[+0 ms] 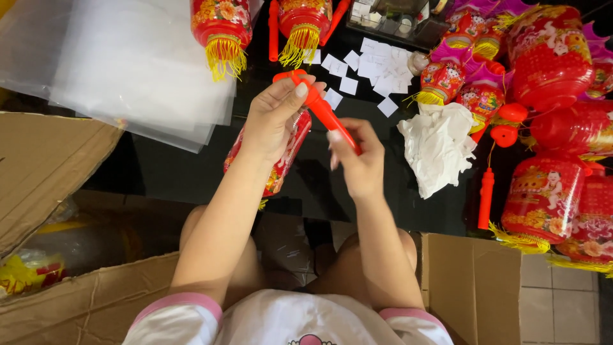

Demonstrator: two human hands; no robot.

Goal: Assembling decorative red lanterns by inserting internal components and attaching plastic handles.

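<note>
At the frame's centre, the left hand (273, 118) and right hand (357, 160) meet on a plastic stick (322, 112), above a folded lantern (281, 156) on the table (172, 169). Clear bags (128, 64) lie upper left, with a cardboard box (45, 160) below them. Paper slips (377, 67) lie at top centre, a crumpled cloth (437, 144) right of centre, and stacked lanterns (549, 128) fill the right edge.

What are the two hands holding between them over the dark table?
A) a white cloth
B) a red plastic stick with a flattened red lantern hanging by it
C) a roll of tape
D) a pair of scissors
B: the left hand and right hand both grip a red plastic stick, with a flattened red lantern behind the left hand.
</note>
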